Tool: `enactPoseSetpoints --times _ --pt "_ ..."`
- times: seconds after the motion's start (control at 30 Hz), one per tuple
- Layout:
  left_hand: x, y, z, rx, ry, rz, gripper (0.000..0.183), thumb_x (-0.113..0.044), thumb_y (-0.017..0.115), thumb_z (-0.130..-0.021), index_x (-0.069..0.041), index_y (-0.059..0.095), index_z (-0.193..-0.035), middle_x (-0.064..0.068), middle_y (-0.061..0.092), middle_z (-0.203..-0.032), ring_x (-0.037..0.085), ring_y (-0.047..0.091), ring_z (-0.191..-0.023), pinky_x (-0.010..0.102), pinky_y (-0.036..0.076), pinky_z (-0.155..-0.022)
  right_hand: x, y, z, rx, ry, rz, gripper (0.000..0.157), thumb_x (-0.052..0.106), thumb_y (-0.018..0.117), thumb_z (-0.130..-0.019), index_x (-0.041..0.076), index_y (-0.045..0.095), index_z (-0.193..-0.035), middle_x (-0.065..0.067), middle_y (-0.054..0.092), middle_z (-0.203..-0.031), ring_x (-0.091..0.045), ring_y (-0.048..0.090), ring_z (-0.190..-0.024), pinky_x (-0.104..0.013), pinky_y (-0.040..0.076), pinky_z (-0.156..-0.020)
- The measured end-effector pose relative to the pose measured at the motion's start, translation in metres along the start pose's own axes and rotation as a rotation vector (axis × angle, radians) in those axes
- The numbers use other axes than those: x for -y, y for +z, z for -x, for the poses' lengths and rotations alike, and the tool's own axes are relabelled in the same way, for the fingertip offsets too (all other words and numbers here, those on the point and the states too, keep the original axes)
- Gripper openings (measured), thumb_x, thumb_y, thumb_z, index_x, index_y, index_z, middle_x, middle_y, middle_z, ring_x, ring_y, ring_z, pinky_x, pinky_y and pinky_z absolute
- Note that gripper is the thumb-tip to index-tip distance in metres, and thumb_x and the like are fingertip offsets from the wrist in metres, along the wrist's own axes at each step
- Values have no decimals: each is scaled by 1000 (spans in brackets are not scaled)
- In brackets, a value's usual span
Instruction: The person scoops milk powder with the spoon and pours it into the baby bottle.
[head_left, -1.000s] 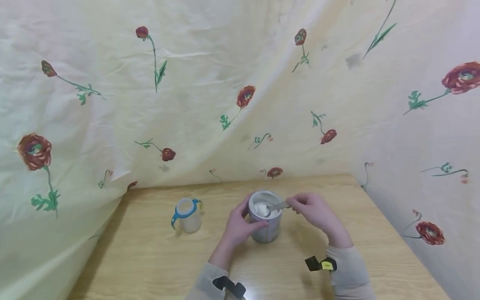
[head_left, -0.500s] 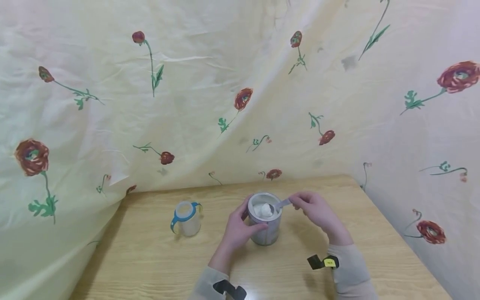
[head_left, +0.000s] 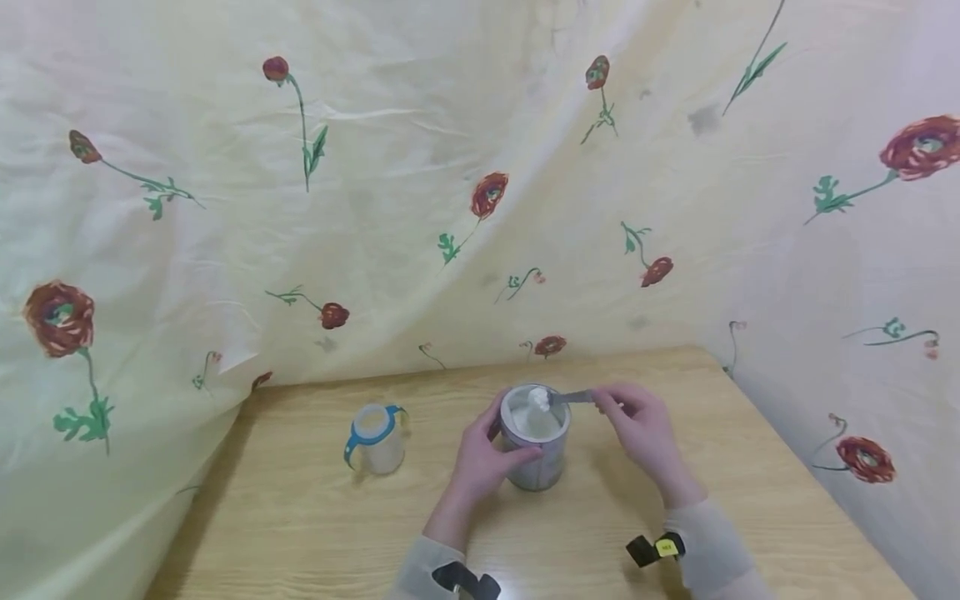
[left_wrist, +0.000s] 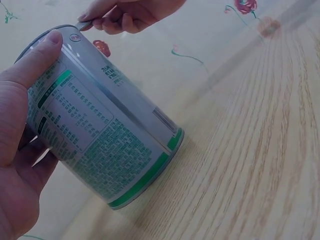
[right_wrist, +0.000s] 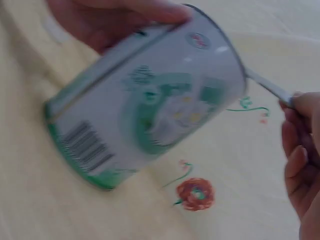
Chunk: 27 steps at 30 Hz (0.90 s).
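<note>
An open tin (head_left: 538,467) of white powder (head_left: 536,425) stands on the table, with green print and a barcode showing in both wrist views. My left hand (head_left: 483,454) grips its left side, thumb (left_wrist: 42,52) near the rim. By its handle, my right hand (head_left: 637,425) pinches a scoop (head_left: 574,397) between thumb and fingers. The scoop's bowl, heaped with white powder, is over the tin's mouth near the far side. In the right wrist view the scoop's handle (right_wrist: 270,87) runs from the rim to my fingertips; its bowl is hidden there.
Left of the tin stands a clear cup (head_left: 384,454) with a blue ring and two handles. A flowered cloth (head_left: 405,200) hangs behind the wooden table (head_left: 315,517) and along its sides.
The scoop has come up from low in the tin with a heap of powder, its handle now more level. My right hand has shifted slightly right. My left hand keeps its grip on the tin.
</note>
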<state>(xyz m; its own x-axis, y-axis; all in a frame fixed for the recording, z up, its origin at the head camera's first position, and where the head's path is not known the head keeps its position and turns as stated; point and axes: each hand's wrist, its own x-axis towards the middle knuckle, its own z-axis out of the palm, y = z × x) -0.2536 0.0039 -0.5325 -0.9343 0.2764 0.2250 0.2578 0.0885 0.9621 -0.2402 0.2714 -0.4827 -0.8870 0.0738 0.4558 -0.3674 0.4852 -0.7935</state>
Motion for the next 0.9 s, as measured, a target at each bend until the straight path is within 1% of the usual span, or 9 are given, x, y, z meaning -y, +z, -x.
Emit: enactPoseSetpoints --times 0.07,0.13,0.27,0.43,0.57,0.73,0.8,0.9 --pt "-1 -1 -1 -8 3 -2 105 -31 97 -79 -25 40 -167 -4 46 -165 29 44 -151 51 37 -124 -1 4 3 -37 -50 -18 11 7 73 -103 3 83 -105 -6 77 -96 -6 66 -83 -18 56 -70" --pt "-1 -2 -1 -4 6 -8 105 -32 97 -80 -23 39 -167 -4 45 -166 28 44 -152 50 37 -124 -2 7 6 -67 -64 -52 11 2 72 -101 1 83 -102 -7 76 -94 -4 65 -82 -16 55 -68" --pt "-1 -2 -2 11 11 -12 105 -32 96 -81 -19 39 -167 -4 45 -166 25 42 -153 48 37 -125 -3 12 10 -107 -54 -88 10 -5 72 -99 -4 82 -99 -6 75 -92 -2 63 -83 -14 52 -67" --pt "-1 -4 0 9 2 -9 104 -32 97 -81 -20 39 -167 -5 46 -166 25 43 -152 48 37 -125 -3 19 9 -120 -56 -71 9 -11 71 -97 -9 80 -97 -6 75 -89 0 61 -81 -13 52 -66" --pt "-3 -5 1 5 -1 -7 105 -32 97 -81 -19 39 -167 -3 46 -166 27 43 -152 49 37 -125 -2 20 10 -121 -60 -83 10 -9 71 -97 -7 81 -98 -10 75 -90 0 61 -80 -13 52 -65" --pt "-3 -5 1 15 16 -17 103 -33 96 -82 -21 39 -167 -6 44 -166 23 41 -153 47 36 -125 -2 17 12 -109 -56 -94 10 -3 73 -99 -1 83 -102 -11 76 -95 -2 64 -83 -15 55 -67" --pt "-2 -4 0 17 19 -17 102 -33 96 -82 -22 40 -167 -7 44 -166 22 41 -153 47 36 -125 -3 15 12 -100 -55 -82 11 -1 73 -100 0 83 -103 -9 76 -96 -2 65 -85 -15 55 -69" --pt "-1 -4 0 15 18 -15 102 -33 96 -82 -24 40 -167 -8 45 -166 22 41 -153 47 36 -125 -4 14 11 -87 -47 -54 11 -3 72 -100 -2 82 -103 -11 76 -95 -2 64 -84 -15 55 -69"
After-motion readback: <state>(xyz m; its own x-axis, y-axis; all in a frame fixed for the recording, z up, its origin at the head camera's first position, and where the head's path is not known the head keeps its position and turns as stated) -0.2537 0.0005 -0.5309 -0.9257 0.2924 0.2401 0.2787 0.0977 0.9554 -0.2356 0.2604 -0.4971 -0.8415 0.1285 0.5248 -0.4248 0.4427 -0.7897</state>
